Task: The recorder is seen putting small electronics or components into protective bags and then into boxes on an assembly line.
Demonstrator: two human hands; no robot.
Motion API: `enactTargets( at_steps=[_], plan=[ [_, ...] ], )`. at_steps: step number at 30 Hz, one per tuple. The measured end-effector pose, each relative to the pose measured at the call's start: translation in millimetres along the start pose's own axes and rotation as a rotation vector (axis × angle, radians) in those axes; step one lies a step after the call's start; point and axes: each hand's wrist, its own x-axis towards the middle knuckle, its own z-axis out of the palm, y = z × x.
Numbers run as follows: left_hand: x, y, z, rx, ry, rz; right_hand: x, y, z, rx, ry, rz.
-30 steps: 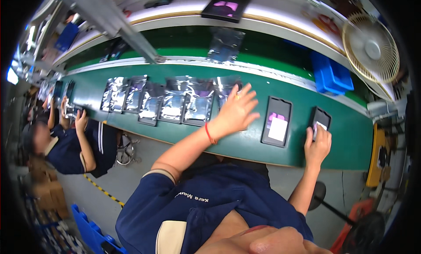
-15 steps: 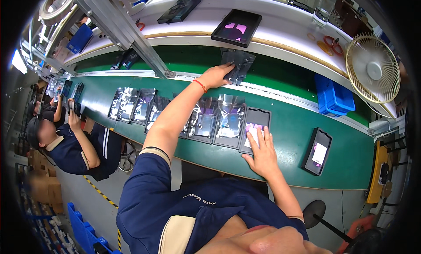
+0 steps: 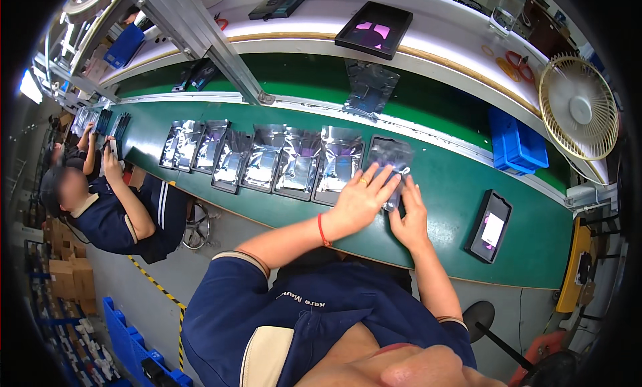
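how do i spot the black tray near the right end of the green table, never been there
Find the long green table and look toward its right end, below the blue bin. To the right of the right hand, a narrow black tray lies alone. Unlike the row of trays to its left, it carries no shiny bag, so its white rectangle shows plainly.

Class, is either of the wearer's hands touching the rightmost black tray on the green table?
No, the black tray lies apart; the left hand and right hand are at a silvery bag.
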Motion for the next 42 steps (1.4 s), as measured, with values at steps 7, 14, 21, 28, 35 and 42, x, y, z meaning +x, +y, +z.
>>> enactTargets(
  at_steps=[7,14,21,28,35,42],
  plan=[
    [-5.4,8.8,12.7,0.0,0.039,-0.11,2.5,-4.5,7.0,0.091,0.183,0.008],
    [-11.2,12.7,22.1,-0.075,-0.17,-0.131,64.3,-4.4,-35.8,0.038,0.425,0.022],
    [-17.0,-0.5,20.1,0.092,-0.142,-0.166,79.4,-12.1,-63.1,-0.228,0.469,-0.047],
    [10.1,14.8,1.0,0.012,-0.048,-0.138,-41.2,-1.9,-126.6,-1.019,0.44,0.604],
    [56.2,89.9,78.0,-1.216,-0.43,-0.358,-63.6,16.7,-129.0,-0.589,0.299,0.513],
    [64.5,102.4,105.6,-1.853,-0.469,-0.576,-54.8,-10.5,-128.6,-0.205,0.17,0.346]
  ],
)
